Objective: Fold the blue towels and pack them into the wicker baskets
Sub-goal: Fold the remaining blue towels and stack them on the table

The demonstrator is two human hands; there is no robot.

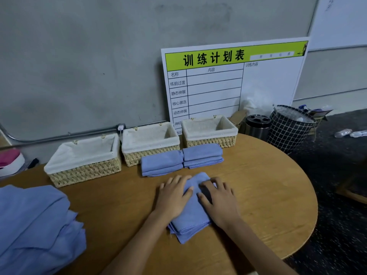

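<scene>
Head view: both hands, left hand and right hand, press flat, fingers spread, on a folded towel mid-table; two folded towels wait near the back edge, three baskets hold nothing, unfolded pile remains at the left edge.

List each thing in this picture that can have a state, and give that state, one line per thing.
Left hand: open, pressing flat on the towel.
Right hand: open, pressing flat on the same towel.
Blue folded towel under the hands: folded, lying on the table.
Two blue folded towels: folded, side by side, not yet packed.
Pile of blue towels: unfolded.
Three lined wicker baskets: empty.
</scene>
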